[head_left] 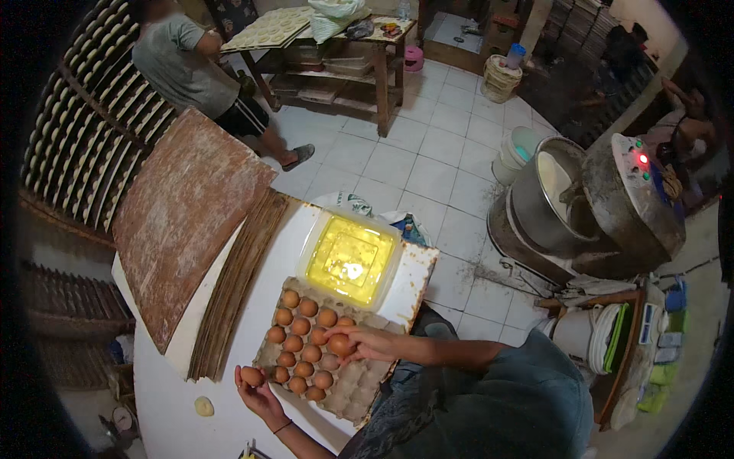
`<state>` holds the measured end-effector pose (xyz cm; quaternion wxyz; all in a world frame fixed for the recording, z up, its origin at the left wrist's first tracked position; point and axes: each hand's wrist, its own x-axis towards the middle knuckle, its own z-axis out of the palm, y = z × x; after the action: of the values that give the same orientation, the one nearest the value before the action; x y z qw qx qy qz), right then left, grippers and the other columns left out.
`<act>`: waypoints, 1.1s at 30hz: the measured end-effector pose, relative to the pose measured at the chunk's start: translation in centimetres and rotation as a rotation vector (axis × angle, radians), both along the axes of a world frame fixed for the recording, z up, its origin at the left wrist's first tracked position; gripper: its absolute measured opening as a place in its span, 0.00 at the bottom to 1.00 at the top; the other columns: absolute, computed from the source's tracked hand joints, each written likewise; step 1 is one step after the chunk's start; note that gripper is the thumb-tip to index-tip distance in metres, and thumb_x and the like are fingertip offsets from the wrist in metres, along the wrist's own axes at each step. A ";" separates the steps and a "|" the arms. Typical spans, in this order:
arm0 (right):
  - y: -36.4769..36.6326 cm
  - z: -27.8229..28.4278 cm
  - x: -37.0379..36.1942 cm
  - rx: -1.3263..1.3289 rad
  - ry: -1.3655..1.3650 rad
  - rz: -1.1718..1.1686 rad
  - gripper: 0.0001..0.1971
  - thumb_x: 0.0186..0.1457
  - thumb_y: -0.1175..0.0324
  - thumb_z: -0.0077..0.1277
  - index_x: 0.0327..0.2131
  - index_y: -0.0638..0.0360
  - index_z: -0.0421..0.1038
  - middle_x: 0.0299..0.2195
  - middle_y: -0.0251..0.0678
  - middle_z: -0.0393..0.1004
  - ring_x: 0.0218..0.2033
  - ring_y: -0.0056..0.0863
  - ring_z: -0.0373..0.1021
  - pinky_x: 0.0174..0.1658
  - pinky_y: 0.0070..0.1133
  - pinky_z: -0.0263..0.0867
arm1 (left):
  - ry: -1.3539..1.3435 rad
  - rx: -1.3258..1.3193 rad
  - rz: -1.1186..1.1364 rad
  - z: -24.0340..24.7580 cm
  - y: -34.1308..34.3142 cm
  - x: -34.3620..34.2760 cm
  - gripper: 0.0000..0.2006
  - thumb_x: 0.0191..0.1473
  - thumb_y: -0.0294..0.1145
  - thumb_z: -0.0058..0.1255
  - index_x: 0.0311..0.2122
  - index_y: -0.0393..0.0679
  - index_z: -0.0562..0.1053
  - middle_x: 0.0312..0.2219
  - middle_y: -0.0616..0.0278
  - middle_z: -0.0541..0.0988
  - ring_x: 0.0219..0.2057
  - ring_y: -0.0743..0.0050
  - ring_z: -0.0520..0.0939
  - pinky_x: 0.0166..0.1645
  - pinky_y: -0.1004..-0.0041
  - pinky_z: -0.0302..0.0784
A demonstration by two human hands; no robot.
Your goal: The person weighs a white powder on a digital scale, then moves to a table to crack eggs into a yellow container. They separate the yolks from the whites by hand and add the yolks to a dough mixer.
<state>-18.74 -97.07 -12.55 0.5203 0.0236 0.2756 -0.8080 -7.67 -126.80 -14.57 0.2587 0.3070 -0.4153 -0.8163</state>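
Note:
A grey cardboard egg tray (358, 390) lies on the white table, with brown eggs (311, 353) in many of its cups and bare cups toward its near right side. My right hand (370, 344) reaches over the tray from the right, fingers closed around one brown egg (341, 345). At the tray's near left corner, my left hand (260, 398) grips another brown egg (252, 375). Just beyond the tray stands a clear plastic container (391, 264) holding yellow liquid that looks like beaten egg.
Stacked wooden boards (191, 222) lean at the table's left. A small dough piece (204, 406) lies near them. Across the tiled floor, a person (187, 65) stands by a wooden table (380, 84) and racks of dough (92, 115). A large mixer (554, 191) stands at right.

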 end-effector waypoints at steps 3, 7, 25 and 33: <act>1.9 -1.2 -2.4 0.056 0.082 0.173 0.19 0.55 0.69 0.37 0.51 0.55 0.54 0.40 0.36 0.59 0.32 0.24 0.65 0.37 0.22 0.66 | 0.034 0.148 0.167 4.6 6.6 -2.3 0.12 0.53 0.37 0.43 0.38 0.40 0.67 0.37 0.56 0.70 0.37 0.69 0.72 0.41 0.72 0.72; 4.5 -1.8 -7.0 0.199 0.343 0.223 0.19 0.57 0.64 0.39 0.51 0.55 0.52 0.31 0.35 0.65 0.21 0.20 0.65 0.27 0.18 0.66 | -0.219 -0.029 -0.089 -1.7 10.8 -3.9 0.14 0.52 0.31 0.43 0.44 0.41 0.64 0.35 0.62 0.68 0.34 0.79 0.70 0.33 0.86 0.68; 9.4 2.7 -16.7 0.468 0.891 -0.405 0.22 0.55 0.63 0.41 0.50 0.67 0.55 0.46 0.45 0.61 0.48 0.33 0.59 0.52 0.26 0.54 | -0.084 0.334 -0.003 4.2 28.6 -23.2 0.09 0.56 0.39 0.40 0.36 0.46 0.66 0.32 0.68 0.68 0.35 0.82 0.68 0.38 0.79 0.64; 7.6 2.7 -17.7 0.493 1.141 -0.340 0.17 0.53 0.68 0.42 0.46 0.65 0.60 0.45 0.42 0.60 0.47 0.34 0.58 0.52 0.24 0.52 | -0.072 0.300 0.000 4.0 28.0 -22.6 0.15 0.58 0.41 0.36 0.42 0.41 0.65 0.36 0.63 0.67 0.38 0.77 0.69 0.44 0.77 0.66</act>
<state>-36.39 -89.47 -9.81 0.1358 -0.2477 0.6792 -0.6774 -30.27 -98.82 -10.62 0.1948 0.3712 -0.2978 -0.8577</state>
